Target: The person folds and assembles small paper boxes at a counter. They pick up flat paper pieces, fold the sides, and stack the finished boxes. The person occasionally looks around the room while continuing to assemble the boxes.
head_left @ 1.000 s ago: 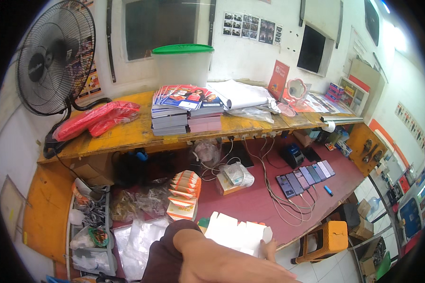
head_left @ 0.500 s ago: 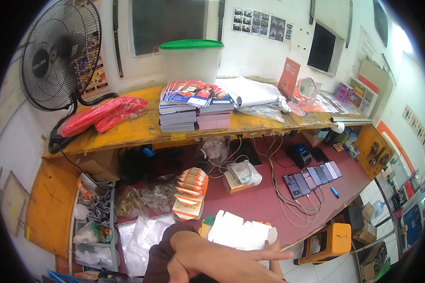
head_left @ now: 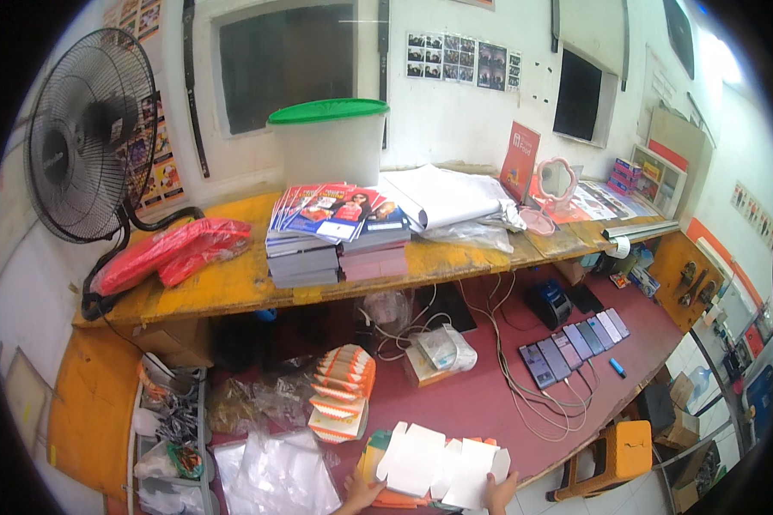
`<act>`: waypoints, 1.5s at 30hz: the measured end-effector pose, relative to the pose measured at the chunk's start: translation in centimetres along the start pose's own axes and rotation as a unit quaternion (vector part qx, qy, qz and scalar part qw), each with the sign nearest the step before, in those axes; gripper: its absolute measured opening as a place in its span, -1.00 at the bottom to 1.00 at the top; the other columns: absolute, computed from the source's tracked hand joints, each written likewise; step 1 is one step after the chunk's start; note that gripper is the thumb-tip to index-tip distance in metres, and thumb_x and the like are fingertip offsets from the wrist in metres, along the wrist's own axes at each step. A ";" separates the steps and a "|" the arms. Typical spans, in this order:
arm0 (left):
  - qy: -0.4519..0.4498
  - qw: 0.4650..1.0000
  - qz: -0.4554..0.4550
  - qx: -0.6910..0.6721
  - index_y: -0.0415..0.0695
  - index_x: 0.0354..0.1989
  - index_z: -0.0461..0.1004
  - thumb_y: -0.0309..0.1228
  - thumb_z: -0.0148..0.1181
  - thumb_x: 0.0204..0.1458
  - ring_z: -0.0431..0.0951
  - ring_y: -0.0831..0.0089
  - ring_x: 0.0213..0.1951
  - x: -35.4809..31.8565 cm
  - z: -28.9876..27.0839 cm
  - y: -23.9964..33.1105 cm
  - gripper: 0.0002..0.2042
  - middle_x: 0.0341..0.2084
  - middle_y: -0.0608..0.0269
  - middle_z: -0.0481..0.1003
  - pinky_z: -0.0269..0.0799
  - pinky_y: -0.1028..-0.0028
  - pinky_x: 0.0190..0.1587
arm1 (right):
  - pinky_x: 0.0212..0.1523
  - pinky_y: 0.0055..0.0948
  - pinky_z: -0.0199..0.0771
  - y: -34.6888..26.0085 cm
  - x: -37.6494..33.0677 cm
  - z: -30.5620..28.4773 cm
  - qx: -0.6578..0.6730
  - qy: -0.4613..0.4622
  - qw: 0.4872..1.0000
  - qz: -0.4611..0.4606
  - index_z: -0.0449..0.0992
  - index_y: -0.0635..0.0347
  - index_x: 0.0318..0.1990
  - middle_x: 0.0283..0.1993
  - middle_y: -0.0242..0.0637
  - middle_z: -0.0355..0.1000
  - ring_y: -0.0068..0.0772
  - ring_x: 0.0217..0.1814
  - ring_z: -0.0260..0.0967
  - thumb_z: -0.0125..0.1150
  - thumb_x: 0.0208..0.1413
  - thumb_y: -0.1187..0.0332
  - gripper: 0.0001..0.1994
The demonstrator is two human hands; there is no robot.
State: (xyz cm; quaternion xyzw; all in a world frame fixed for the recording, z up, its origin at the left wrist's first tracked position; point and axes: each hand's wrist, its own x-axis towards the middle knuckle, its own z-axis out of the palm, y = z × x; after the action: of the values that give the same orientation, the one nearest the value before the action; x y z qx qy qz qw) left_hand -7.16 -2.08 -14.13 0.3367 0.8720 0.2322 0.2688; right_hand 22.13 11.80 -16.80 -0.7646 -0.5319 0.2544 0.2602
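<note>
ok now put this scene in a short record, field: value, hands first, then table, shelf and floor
left hand: at the lower left of the unfolded white carton; grip unclear
right hand: at the carton's right edge; grip unclear
table: maroon; orange-and-white box stack, clear plastic bags, row of smartphones
shelf: yellow wood; translucent tub with green lid, leaflet stacks, pink-framed mirror
floor: tiled; yellow stool
</note>
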 end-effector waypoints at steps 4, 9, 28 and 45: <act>-0.014 0.999 -0.043 -0.015 -0.11 0.27 0.02 0.02 0.13 -0.05 0.05 -0.04 0.24 2.0 3.7 -2.0 -0.24 0.22 -0.06 0.06 -0.04 -0.01 0.22 | 0.07 -0.15 0.24 0.4 0.6 1.0 -0.023 0.026 0.999 -0.003 0.22 0.37 0.12 0.02 0.15 0.30 0.15 0.07 0.25 0.29 -0.12 0.16 -0.32; -0.012 1.000 -0.021 -0.013 -0.08 0.27 0.03 0.05 0.10 -0.04 0.02 -0.05 0.25 3.8 4.2 1.8 -0.25 0.23 -0.07 0.03 -0.06 -0.03 0.23 | 0.08 -0.13 0.24 1.6 1.9 0.0 -0.057 0.070 0.996 -0.028 0.25 0.39 0.11 0.03 0.19 0.30 0.19 0.07 0.25 0.25 -0.06 0.11 -0.35; -0.065 0.845 0.461 0.265 0.04 0.29 0.04 0.14 -0.03 0.01 -0.07 -0.08 0.30 2.2 3.1 8.5 -0.28 0.29 -0.10 -0.06 -0.13 -0.09 0.24 | 0.04 -0.20 0.26 -4.5 2.4 -3.5 -0.240 0.107 0.936 -0.235 0.12 0.27 0.19 0.02 0.05 0.31 0.06 0.06 0.27 0.37 -0.22 0.27 -0.22; -0.278 0.790 0.541 0.075 -0.07 0.10 0.32 -0.19 0.26 -0.13 0.41 0.19 0.03 4.8 3.5 24.0 -0.43 0.00 0.09 0.41 0.20 0.13 0.06 | -0.47 -0.25 0.30 -11.3 1.2 -6.9 0.127 0.021 0.954 -0.269 0.54 0.33 -0.44 -0.55 -0.01 0.41 -0.13 -0.54 0.37 0.28 -0.06 0.29 -0.78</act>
State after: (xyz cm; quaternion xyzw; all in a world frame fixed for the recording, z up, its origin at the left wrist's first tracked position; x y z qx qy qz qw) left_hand 3.07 18.11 -4.21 0.8226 0.4495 0.1697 0.3042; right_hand 19.40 15.44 -4.31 -0.5589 -0.6756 0.2247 0.4251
